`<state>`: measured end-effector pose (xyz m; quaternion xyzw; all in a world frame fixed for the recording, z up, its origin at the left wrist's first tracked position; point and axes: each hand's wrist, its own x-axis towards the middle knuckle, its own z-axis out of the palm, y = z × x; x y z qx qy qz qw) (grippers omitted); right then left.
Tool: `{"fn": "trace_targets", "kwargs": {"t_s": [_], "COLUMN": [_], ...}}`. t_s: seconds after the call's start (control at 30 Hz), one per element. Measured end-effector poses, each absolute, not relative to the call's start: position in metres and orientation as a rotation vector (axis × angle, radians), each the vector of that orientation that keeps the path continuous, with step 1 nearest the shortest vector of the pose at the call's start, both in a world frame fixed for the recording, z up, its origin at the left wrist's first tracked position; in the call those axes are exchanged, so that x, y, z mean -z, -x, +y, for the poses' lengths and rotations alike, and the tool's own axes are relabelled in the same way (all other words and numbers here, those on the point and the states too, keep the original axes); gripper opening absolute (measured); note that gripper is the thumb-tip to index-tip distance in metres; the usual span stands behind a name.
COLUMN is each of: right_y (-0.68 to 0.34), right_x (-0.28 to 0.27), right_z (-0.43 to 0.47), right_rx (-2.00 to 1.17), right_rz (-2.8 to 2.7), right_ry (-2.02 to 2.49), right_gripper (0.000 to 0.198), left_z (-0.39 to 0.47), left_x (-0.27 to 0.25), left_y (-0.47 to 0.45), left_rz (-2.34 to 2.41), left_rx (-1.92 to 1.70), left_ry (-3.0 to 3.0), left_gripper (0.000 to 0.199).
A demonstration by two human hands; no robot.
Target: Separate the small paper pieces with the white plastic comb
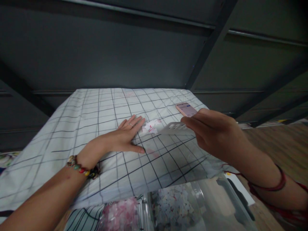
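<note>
My left hand (128, 134) lies flat on the white checked cloth (96, 109), its fingers spread. Just beyond its fingertips is a small heap of white and pink pieces (151, 126), perhaps jigsaw pieces. My right hand (209, 131) pinches the edge of a flat, whitish translucent piece with cut-out slots (173, 127), tilted over the cloth beside the heap. Its exact kind is unclear. Partly behind the right hand, a phone (186, 109) in a pink case rests on the cloth with its screen lit.
At the near edge, a clear plastic box (214, 199) holds many small grey-white pieces (175, 205). Left of these are pink pieces (121, 213) in clear plastic. A dark panelled wall (108, 48) rises behind the cloth. Wooden floor (276, 141) shows at right.
</note>
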<state>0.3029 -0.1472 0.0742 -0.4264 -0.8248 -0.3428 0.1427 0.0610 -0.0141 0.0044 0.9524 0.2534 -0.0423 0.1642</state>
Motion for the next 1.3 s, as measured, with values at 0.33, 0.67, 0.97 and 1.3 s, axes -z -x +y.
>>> {"fn": "trace_targets", "kwargs": {"t_s": [0.33, 0.67, 0.97, 1.3], "right_y": [-0.302, -0.306, -0.316, -0.315], "right_x": [-0.074, -0.076, -0.071, -0.073], "right_z": [-0.134, -0.138, -0.127, -0.133], "right_rx": [1.041, 1.097, 0.970, 0.996], "right_rz": [-2.427, -2.380, -2.370, -2.415], "right_ry": [1.432, 1.375, 1.528, 1.487], "right_gripper": [0.028, 0.026, 0.026, 0.027], "left_z": [-0.015, -0.014, -0.017, -0.016], "left_x": [-0.006, -0.004, -0.008, -0.007], "left_y": [-0.062, -0.061, -0.062, -0.063], "left_rz": [0.745, 0.724, 0.745, 0.757], "left_rx": [0.148, 0.128, 0.147, 0.156], "left_ry": [-2.725, -2.751, -2.729, -2.723], "left_gripper": [0.107, 0.106, 0.106, 0.105]}}
